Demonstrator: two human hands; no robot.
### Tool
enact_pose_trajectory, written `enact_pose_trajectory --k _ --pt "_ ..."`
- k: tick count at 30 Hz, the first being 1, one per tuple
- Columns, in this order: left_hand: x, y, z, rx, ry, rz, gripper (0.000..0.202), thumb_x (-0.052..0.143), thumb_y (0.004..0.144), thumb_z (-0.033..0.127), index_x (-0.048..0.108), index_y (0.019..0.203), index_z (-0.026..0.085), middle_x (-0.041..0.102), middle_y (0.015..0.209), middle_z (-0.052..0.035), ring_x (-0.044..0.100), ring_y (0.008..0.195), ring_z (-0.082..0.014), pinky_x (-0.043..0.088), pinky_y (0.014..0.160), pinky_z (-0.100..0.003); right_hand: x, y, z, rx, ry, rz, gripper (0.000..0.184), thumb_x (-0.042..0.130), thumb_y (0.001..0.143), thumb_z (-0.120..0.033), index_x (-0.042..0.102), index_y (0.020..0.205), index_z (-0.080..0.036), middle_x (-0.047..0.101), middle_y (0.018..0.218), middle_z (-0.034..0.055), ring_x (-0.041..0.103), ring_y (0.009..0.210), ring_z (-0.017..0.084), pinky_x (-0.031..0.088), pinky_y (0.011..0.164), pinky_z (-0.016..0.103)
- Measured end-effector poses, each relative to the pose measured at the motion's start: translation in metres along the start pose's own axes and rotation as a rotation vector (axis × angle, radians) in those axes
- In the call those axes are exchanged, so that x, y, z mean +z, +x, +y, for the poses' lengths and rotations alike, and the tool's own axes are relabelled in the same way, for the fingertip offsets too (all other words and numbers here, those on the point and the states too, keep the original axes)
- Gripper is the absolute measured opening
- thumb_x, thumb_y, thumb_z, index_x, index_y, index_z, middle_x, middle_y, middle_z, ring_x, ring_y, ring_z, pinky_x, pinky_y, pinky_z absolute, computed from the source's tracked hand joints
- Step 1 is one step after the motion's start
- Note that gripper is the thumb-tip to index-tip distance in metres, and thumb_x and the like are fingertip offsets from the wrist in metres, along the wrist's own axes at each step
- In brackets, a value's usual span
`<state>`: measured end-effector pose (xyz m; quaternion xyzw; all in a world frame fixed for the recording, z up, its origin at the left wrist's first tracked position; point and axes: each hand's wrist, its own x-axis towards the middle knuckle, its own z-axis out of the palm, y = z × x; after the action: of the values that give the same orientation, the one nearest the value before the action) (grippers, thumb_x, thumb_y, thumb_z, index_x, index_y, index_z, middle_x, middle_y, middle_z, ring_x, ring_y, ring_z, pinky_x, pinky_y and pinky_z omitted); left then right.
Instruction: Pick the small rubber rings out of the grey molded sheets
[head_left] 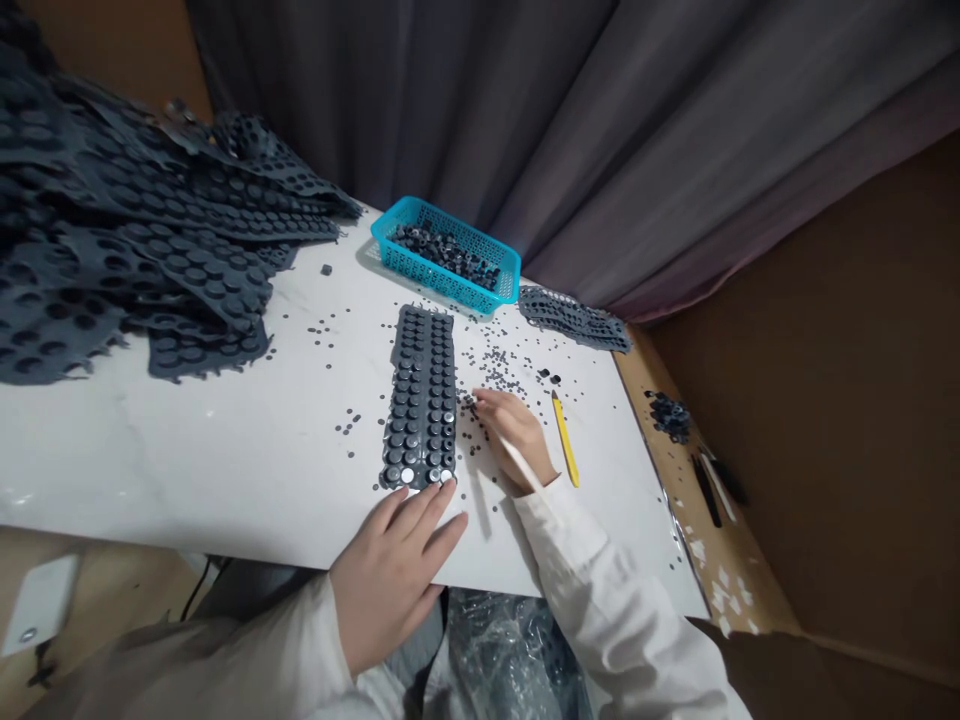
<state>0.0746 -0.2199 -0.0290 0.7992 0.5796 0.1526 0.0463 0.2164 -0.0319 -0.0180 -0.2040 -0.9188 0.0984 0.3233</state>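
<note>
Rubber keypad strip (418, 400) flat on the white bench (187, 450), long axis pointing straight away from the body, near end touching the spread fingers of the left grip (394, 570); right grip (516, 435), just beside the strip's right edge, pinching a thin pale stick (521, 465).

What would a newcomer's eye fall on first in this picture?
A heap of dark grey perforated rubber sheets spills over the left of the white table. A turquoise plastic basket of dark pieces sits at the far edge. In the centre, a long dark studded rubber strip meets the left hand.
</note>
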Motion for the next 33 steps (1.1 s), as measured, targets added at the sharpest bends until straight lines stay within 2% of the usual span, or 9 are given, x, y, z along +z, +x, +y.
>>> enact_pose_trajectory --k 2,4,7,10,20,25,28,30,33 --pt "0.0 0.0 0.0 0.0 0.004 -0.006 0.056 0.055 0.084 0.048 0.046 0.134 0.026 0.036 0.148 -0.0074 0.034 0.131 -0.0233 0.019 0.106 -0.041 -0.002 0.0 0.001 0.164 0.088 0.085 0.012 0.051 0.09 -0.02 0.061 0.095 -0.02 0.068 0.111 0.0118 0.063 0.105 0.021 0.052 0.09 0.041" --pt "0.0 0.0 0.001 -0.004 -0.001 -0.007 0.055 0.054 0.084 0.048 0.046 0.134 0.027 0.036 0.148 -0.0072 0.034 0.131 -0.0231 0.019 0.106 -0.041 -0.002 -0.002 -0.002 0.273 0.241 0.079 0.008 0.055 0.088 -0.023 0.062 0.092 -0.021 0.066 0.116 0.0116 0.063 0.108 0.022 0.052 0.092 0.04" --pt "0.0 0.0 0.001 -0.014 -0.011 -0.004 0.055 0.055 0.083 0.049 0.046 0.134 0.027 0.036 0.148 -0.0074 0.035 0.131 -0.0223 0.018 0.106 -0.041 0.001 -0.006 -0.01 0.318 0.477 -0.03 0.009 0.058 0.087 -0.027 0.063 0.088 -0.02 0.065 0.118 0.0134 0.061 0.112 0.023 0.052 0.092 0.04" --pt "0.0 0.001 0.001 -0.017 -0.011 -0.004 0.055 0.056 0.083 0.048 0.047 0.133 0.028 0.036 0.148 -0.0078 0.035 0.131 -0.0227 0.018 0.105 -0.042 0.004 -0.007 -0.016 0.31 0.546 -0.094 0.011 0.059 0.087 -0.029 0.064 0.088 -0.019 0.066 0.116 0.0144 0.061 0.112 0.024 0.052 0.091 0.041" --pt "-0.001 0.001 0.001 -0.012 0.001 -0.001 0.054 0.054 0.084 0.05 0.048 0.132 0.027 0.038 0.147 -0.0075 0.036 0.13 -0.0227 0.018 0.105 -0.041 0.008 -0.001 -0.014 0.219 0.462 -0.074 0.008 0.06 0.086 -0.024 0.066 0.085 -0.019 0.07 0.109 0.013 0.064 0.105 0.021 0.052 0.09 0.039" --pt "-0.002 0.001 0.002 -0.011 0.01 -0.013 0.053 0.053 0.085 0.05 0.048 0.132 0.027 0.038 0.147 -0.0071 0.036 0.13 -0.0235 0.019 0.105 -0.041 0.006 -0.001 -0.006 -0.002 0.265 -0.157 0.01 0.054 0.089 -0.021 0.064 0.093 -0.021 0.069 0.113 0.011 0.062 0.108 0.021 0.05 0.091 0.039" --pt "-0.002 0.001 0.002 -0.014 0.002 -0.014 0.054 0.053 0.084 0.05 0.048 0.132 0.027 0.039 0.147 -0.0071 0.035 0.13 -0.0238 0.019 0.105 -0.042 0.005 0.004 -0.003 -0.119 0.097 -0.208 0.014 0.05 0.091 -0.018 0.063 0.095 -0.021 0.068 0.115 0.0106 0.063 0.105 0.022 0.05 0.086 0.04" --pt "-0.001 0.001 0.002 -0.015 0.006 -0.012 0.054 0.053 0.084 0.051 0.048 0.132 0.027 0.039 0.147 -0.0067 0.035 0.13 -0.0234 0.018 0.106 -0.042 0.005 0.008 -0.001 -0.104 0.029 -0.179 0.015 0.049 0.091 -0.018 0.063 0.095 -0.021 0.067 0.115 0.0117 0.065 0.1 0.023 0.05 0.084 0.041" --pt "-0.001 0.001 0.002 -0.009 0.02 -0.011 0.053 0.052 0.085 0.05 0.047 0.133 0.027 0.037 0.148 -0.0061 0.034 0.131 -0.0234 0.019 0.106 -0.041 0.006 0.013 0.003 0.041 0.032 -0.075 0.016 0.048 0.092 -0.021 0.064 0.094 -0.022 0.068 0.113 0.0125 0.065 0.097 0.023 0.05 0.086 0.043"
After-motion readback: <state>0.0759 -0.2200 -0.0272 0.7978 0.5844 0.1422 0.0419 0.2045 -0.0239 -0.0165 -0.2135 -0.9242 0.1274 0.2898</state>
